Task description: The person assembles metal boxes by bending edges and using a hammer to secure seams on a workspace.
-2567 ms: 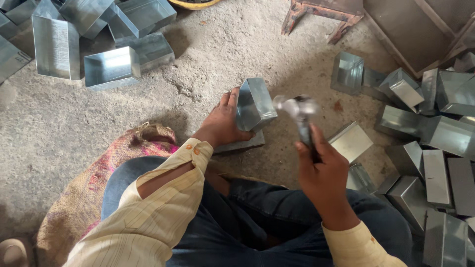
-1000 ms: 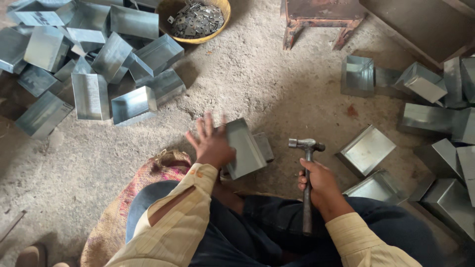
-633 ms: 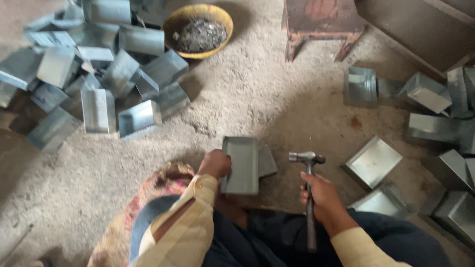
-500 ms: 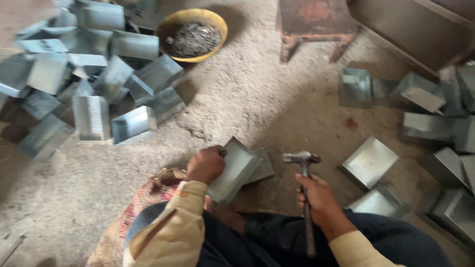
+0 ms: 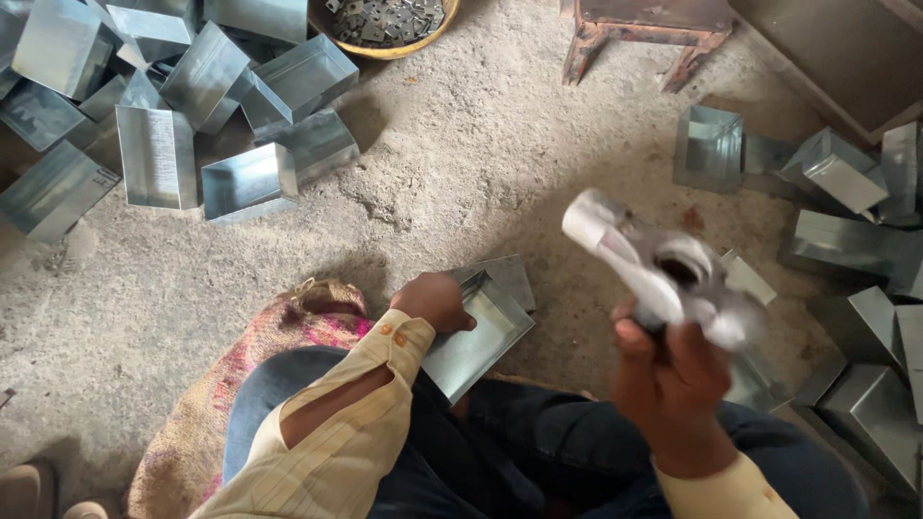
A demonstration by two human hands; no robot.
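My left hand (image 5: 435,300) grips the edge of a shallow sheet-metal tray (image 5: 483,332), which lies tilted on a flat metal plate (image 5: 508,276) on the concrete floor in front of my knees. My right hand (image 5: 673,380) is raised close to the camera and holds a hammer (image 5: 654,269) by its handle; the steel head is blurred with motion, above and right of the tray.
A heap of folded metal boxes (image 5: 183,115) lies at the upper left, and more boxes (image 5: 846,221) are spread along the right. A yellow bowl of small metal pieces (image 5: 385,19) and a rusty stool (image 5: 644,29) stand at the top. A woven sack (image 5: 279,336) lies under my left leg.
The hammer has swung up from resting head-up beside the tray to high near the camera. My left hand has turned the tray and pulled it closer to my knees.
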